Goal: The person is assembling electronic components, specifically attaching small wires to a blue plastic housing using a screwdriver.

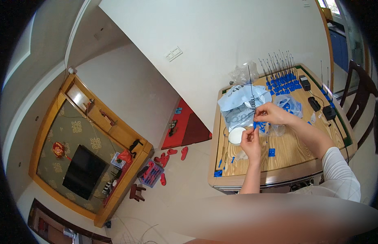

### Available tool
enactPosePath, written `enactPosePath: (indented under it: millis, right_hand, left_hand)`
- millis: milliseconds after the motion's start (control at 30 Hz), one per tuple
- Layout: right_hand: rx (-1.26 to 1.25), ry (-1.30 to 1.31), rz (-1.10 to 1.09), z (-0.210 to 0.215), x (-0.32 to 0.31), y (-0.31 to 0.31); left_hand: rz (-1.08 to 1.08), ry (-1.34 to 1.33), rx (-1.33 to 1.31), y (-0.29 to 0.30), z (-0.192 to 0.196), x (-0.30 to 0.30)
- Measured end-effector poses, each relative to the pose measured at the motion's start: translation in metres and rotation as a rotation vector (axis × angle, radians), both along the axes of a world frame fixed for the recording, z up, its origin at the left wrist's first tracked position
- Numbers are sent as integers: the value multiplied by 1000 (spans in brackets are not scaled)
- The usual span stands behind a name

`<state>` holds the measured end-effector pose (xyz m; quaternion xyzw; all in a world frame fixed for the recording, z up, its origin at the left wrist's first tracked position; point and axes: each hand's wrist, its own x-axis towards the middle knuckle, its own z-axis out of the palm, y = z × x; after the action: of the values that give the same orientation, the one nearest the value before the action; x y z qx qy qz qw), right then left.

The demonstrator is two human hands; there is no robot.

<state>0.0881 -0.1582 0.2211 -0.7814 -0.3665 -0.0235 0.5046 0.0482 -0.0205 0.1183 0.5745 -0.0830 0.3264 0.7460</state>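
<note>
Both hands over the desk (286, 152) middle, left hand (251, 142) and right hand (273, 114) pinching a coiled wire antenna (251, 99), long axis upright, straight tip pointing toward far edge, white dish (236, 136) beside

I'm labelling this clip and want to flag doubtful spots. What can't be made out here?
All in the head view:
- Left hand grip: what the fingertips pinch is too small.
- Coiled wire: lower end hidden behind right hand.
- White bowl: contents too small.
- Lower edge: blurred patch.

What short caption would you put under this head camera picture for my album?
Two hands, left hand and right hand, hold a thin coiled wire over a wooden table strewn with blue parts.
</note>
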Motion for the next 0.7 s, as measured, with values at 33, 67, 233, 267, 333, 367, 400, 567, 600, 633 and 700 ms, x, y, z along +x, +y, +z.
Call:
enactPosePath:
  millis: [33, 67, 233, 267, 333, 367, 400, 567, 600, 633, 700]
  right_hand:
    - [-1, 0, -1, -1, 0, -1]
    - [4, 4, 2, -1, 1, -1]
    - [67, 27, 52, -1, -2, 0]
    - [55, 28, 49, 1, -3, 0]
    - [42, 27, 47, 1, -3, -1]
    - [12, 26, 39, 1, -3, -2]
    - [-18, 24, 32, 1, -2, -2]
    - [43, 90, 78, -3, 0, -4]
    - [67, 101, 87, -4, 1, -5]
    - [67, 100, 88, -3, 1, -5]
    - [81, 118, 120, -2, 0, -4]
  left_hand:
    - [11, -1, 20, -1, 1, -1]
    - [22, -2, 40, -2, 2, -2]
    - [33, -16, 43, -1, 2, -3]
    - [47, -24, 60, -1, 2, -3]
    - [43, -39, 46, -2, 2, -3]
    - [39, -52, 32, -3, 2, -3]
    - [39, -53, 32, -3, 2, -4]
    - [84, -54, 101, -3, 2, -5]
    - [83, -55, 100, -3, 2, -5]
    - [83, -73, 102, -3, 1, -5]
    - [84, -92, 104, -1, 0, -4]
